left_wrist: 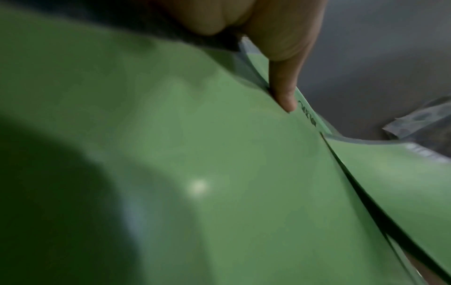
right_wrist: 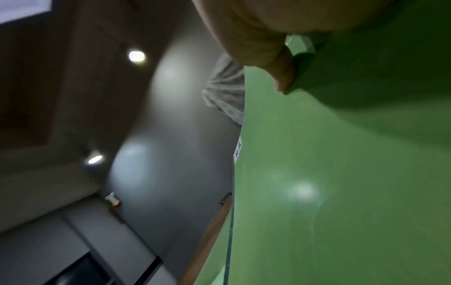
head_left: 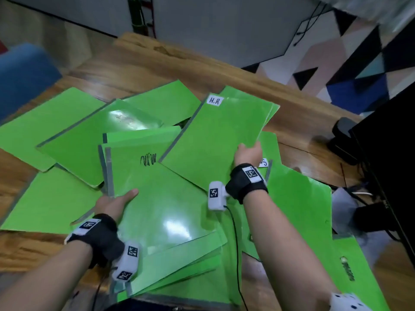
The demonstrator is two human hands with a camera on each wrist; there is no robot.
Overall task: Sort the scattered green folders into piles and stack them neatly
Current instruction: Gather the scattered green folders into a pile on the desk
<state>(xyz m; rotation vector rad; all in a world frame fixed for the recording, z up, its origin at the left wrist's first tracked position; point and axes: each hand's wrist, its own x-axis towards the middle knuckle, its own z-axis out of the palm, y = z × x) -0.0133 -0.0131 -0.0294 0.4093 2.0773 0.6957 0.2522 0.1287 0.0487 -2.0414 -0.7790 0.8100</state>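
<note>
Several green folders lie scattered and overlapping on a wooden table [head_left: 202,70]. My right hand [head_left: 248,152] grips the near right corner of a folder labelled H.R [head_left: 215,135], lifted above the heap; the right wrist view shows my thumb [right_wrist: 283,77] on its face [right_wrist: 341,183]. My left hand [head_left: 114,202] holds the left edge of a small stack whose top folder bears a black scribble [head_left: 157,198]; my thumb [left_wrist: 284,92] lies on top in the left wrist view, and the other fingers are hidden under the folder [left_wrist: 195,154].
More green folders spread left [head_left: 45,124] and right [head_left: 301,205] of the held ones. A blue chair [head_left: 24,75] stands at far left. Black equipment [head_left: 386,167] with cables sits at the right edge. A patterned floor lies beyond the table.
</note>
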